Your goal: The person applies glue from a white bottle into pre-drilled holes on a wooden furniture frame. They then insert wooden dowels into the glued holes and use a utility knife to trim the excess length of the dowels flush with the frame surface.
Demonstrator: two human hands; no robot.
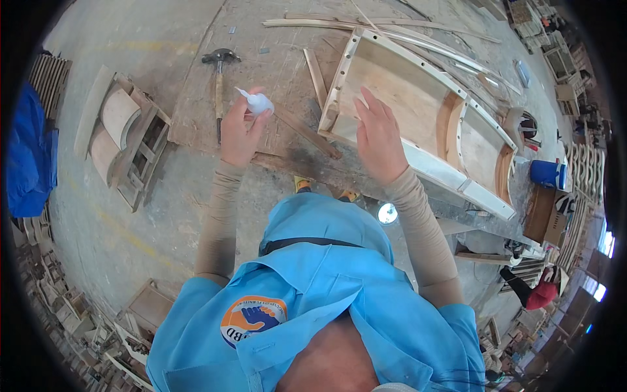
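Note:
Over the near part of the workbench, my left hand is closed round a small white squeeze bottle with a thin nozzle pointing up and left. My right hand hangs beside the near left end of a curved wooden frame, its fingers stretched out and nothing in them. The frame has inner cross pieces and a row of dark holes along its rim. Just left of the bottle lies a claw hammer with a wooden handle. A wooden strip lies between my hands.
Long thin wood strips lie at the bench's far side. Left on the floor stands a curved wooden piece on slats, with a blue sheet beyond. A blue container and a person in red are at right.

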